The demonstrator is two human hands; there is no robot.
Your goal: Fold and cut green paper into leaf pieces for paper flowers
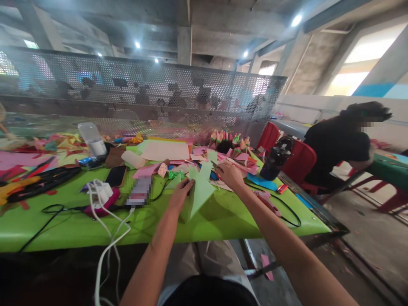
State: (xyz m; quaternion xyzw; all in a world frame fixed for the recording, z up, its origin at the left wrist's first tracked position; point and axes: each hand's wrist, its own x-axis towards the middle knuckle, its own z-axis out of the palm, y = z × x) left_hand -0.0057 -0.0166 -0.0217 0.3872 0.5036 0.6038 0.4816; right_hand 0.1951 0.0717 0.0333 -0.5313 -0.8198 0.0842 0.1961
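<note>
A light green sheet of paper [201, 191], cut or folded into pointed shapes, stands tilted above the green tabletop in front of me. At its left edge, my left hand [184, 190] is closed, gripping the paper between thumb and fingers. My right hand [230, 173] is beside the sheet's upper right part, its fingers pinched together. What those fingers hold is too small and blurred to make out; a blue and red bit shows near their tips. Scraps of pink and green paper lie just behind both hands.
A phone [116, 176], a power bank [139, 191] and white cables [110, 238] lie left. Paper flowers [223, 138] stand at the back, a dark bottle [276, 159] and pink corded tool [267, 202] to the right. Beyond the mesh panel [143, 91] are blurred figures; another person [338, 140] sits right.
</note>
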